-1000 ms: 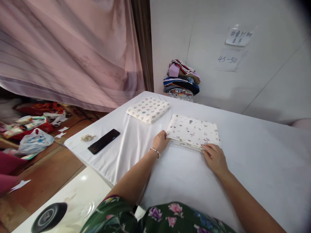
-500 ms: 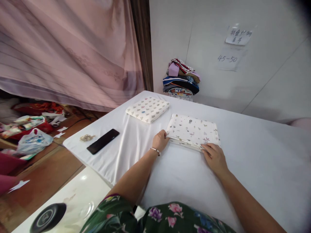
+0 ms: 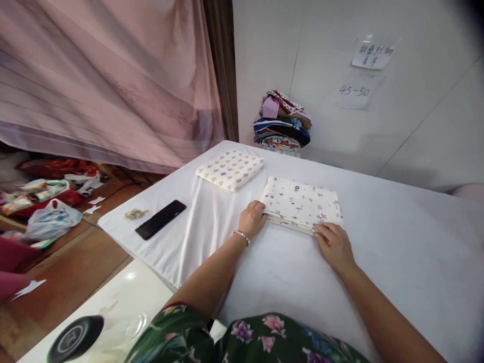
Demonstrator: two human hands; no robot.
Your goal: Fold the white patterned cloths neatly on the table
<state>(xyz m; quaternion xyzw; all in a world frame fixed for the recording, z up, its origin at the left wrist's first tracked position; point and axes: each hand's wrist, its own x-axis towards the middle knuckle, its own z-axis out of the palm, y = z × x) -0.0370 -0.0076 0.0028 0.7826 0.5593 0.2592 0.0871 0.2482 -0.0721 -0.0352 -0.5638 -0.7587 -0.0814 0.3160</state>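
Observation:
A folded white cloth with small prints (image 3: 300,204) lies flat on the white-covered table (image 3: 397,262). My left hand (image 3: 251,219) grips its near left corner with curled fingers. My right hand (image 3: 335,243) pinches the near right corner, fingers bent over the edge. A second folded cloth with heart prints (image 3: 230,169) rests further back to the left, untouched.
A black phone (image 3: 161,219) and a small beige scrap (image 3: 135,214) lie near the table's left edge. A stack of coloured folded clothes (image 3: 283,121) stands against the wall at the back. Pink curtain and cluttered bags (image 3: 53,219) are to the left on the floor.
Almost nothing has moved; my left hand has shifted slightly onto the corner of the folded cloth.

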